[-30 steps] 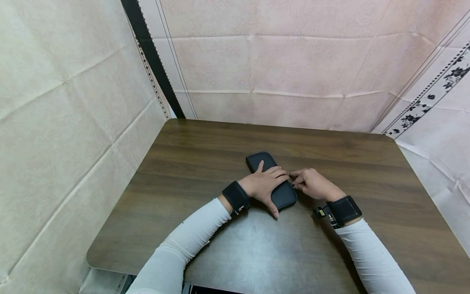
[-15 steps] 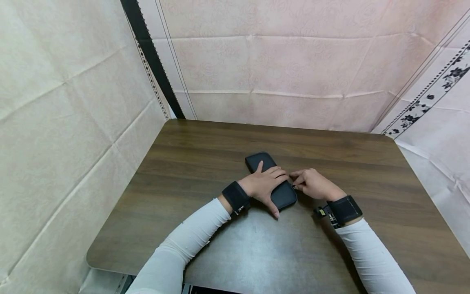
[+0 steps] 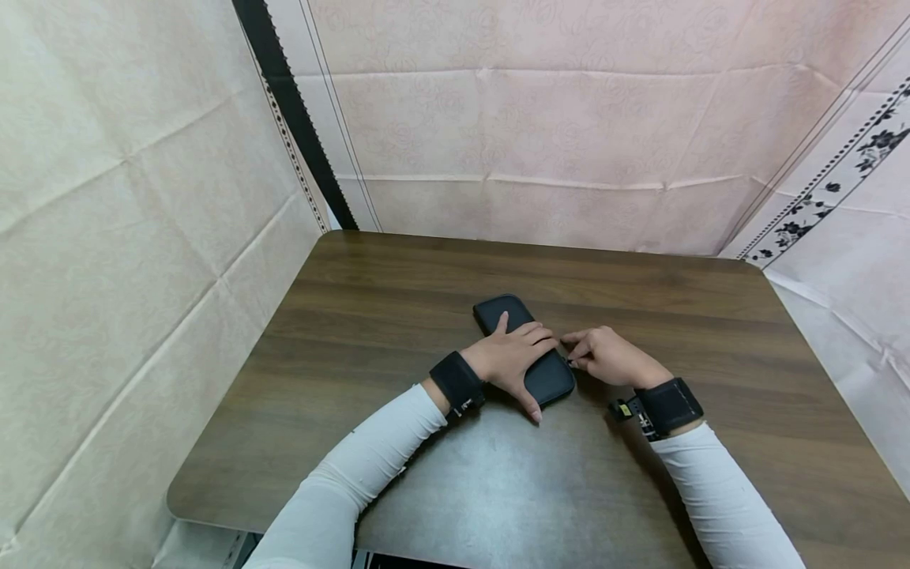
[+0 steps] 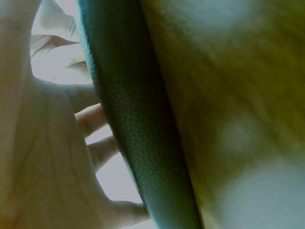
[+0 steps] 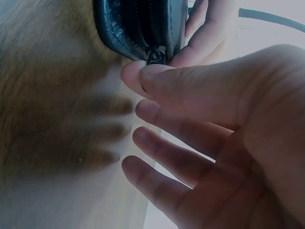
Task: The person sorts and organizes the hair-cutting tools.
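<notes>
A black zip case (image 3: 549, 379) with a leathery surface lies slantwise on the wooden table. My left hand (image 3: 513, 356) spans it from above, thumb along the near edge and fingers reaching to the far edge. In the left wrist view, the case's grained side (image 4: 138, 129) runs below the palm, with the fingertips partly hidden behind it. At the case's right end, my right hand (image 3: 600, 354) pinches the zipper pull (image 5: 156, 58) between thumb and forefinger. Its other fingers (image 5: 167, 152) extend loosely. Zipper teeth (image 5: 143, 21) border a dark gap above the slider.
The brown table (image 3: 398, 300) has rounded corners and surrounds the case on all sides. Pale cloth hangings (image 3: 554, 126) stand behind it and at both sides. A dark strip (image 3: 298, 111) rises at the back left.
The case has shifted very slightly leftward under the left hand. Both hands otherwise keep nearly the same place and hold.
</notes>
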Motion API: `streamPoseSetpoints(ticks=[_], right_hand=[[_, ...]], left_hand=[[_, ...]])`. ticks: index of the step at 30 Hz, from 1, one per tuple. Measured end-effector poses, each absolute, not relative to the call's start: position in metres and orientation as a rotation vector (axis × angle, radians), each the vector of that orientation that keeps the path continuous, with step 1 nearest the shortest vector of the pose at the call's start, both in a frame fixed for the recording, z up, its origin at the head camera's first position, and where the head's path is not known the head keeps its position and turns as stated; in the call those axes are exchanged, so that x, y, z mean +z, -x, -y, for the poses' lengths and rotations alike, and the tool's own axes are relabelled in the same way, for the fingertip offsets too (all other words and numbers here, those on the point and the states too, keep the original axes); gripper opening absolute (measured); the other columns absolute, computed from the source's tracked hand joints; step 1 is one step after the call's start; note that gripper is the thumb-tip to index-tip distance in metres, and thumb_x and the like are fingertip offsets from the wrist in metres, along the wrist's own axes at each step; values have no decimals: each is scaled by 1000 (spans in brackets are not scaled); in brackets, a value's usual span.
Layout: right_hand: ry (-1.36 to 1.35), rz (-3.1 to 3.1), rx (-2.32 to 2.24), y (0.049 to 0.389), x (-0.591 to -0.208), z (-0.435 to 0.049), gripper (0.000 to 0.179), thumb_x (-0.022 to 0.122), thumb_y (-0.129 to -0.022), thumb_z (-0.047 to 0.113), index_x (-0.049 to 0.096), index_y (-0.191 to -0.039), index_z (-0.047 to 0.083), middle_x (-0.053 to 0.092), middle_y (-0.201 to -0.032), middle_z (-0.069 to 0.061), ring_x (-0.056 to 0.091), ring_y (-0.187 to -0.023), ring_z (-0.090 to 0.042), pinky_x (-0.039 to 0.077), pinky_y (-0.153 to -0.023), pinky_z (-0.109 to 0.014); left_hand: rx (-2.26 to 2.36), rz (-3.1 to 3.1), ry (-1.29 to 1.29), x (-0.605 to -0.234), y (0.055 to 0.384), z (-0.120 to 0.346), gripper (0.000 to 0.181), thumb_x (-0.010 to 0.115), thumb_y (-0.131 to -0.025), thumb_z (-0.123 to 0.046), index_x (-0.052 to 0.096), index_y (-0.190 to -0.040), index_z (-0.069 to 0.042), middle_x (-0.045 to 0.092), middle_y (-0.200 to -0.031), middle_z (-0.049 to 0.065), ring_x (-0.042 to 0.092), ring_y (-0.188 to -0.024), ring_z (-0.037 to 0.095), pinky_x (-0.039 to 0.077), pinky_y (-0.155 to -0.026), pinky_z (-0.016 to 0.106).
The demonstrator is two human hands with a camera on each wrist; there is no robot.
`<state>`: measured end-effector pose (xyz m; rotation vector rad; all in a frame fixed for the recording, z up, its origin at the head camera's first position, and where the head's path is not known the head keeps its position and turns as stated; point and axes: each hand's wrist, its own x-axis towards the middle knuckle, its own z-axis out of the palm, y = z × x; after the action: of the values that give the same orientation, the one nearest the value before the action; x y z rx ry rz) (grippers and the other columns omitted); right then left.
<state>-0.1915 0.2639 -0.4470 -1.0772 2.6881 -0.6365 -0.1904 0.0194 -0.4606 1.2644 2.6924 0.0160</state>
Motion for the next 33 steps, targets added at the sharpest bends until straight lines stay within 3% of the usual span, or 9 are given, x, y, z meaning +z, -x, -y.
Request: streamPoseSetpoints(ticks=[12,22,29,33], right_hand=[[1055,-2672,-617,190,-443,-265,22,67,-93,-4,84,-96,9,65,-136,-28,68,-119,-42,58,-83,-40],[1035,-2718,-621,192,-443,-265,23,65,-92,-6,84,-94,7,70,-128,-26,70,-114,-39,59,-82,-40],[1022,-2769,-642,192,-444,-264,19,67,-94,-4,84,-93,5,73,-122,-25,72,-111,-39,60,-82,-44],[1042,-2802,-653,193,-446,-263,16,69,-95,-2,83,-95,3,74,-119,-25,72,-109,-41,61,-84,-47]], left_hand=[[17,-2696,-1261,-457,188,-19,134,68,-61,-95,25,-166,-24,26,-171,-2,16,-162,25,14,-122,74],[-73,-2724,-1197,-454,182,-22,136,66,-62,-97,21,-167,-23,24,-171,-1,15,-161,24,8,-122,74],[-106,-2711,-1192,-450,182,-20,143,71,-58,-94,17,-168,-20,21,-171,0,15,-160,24,13,-125,68],[-152,-2707,-1166,-448,184,-19,138,76,-64,-87,16,-168,-20,22,-170,0,17,-159,23,16,-126,64]])
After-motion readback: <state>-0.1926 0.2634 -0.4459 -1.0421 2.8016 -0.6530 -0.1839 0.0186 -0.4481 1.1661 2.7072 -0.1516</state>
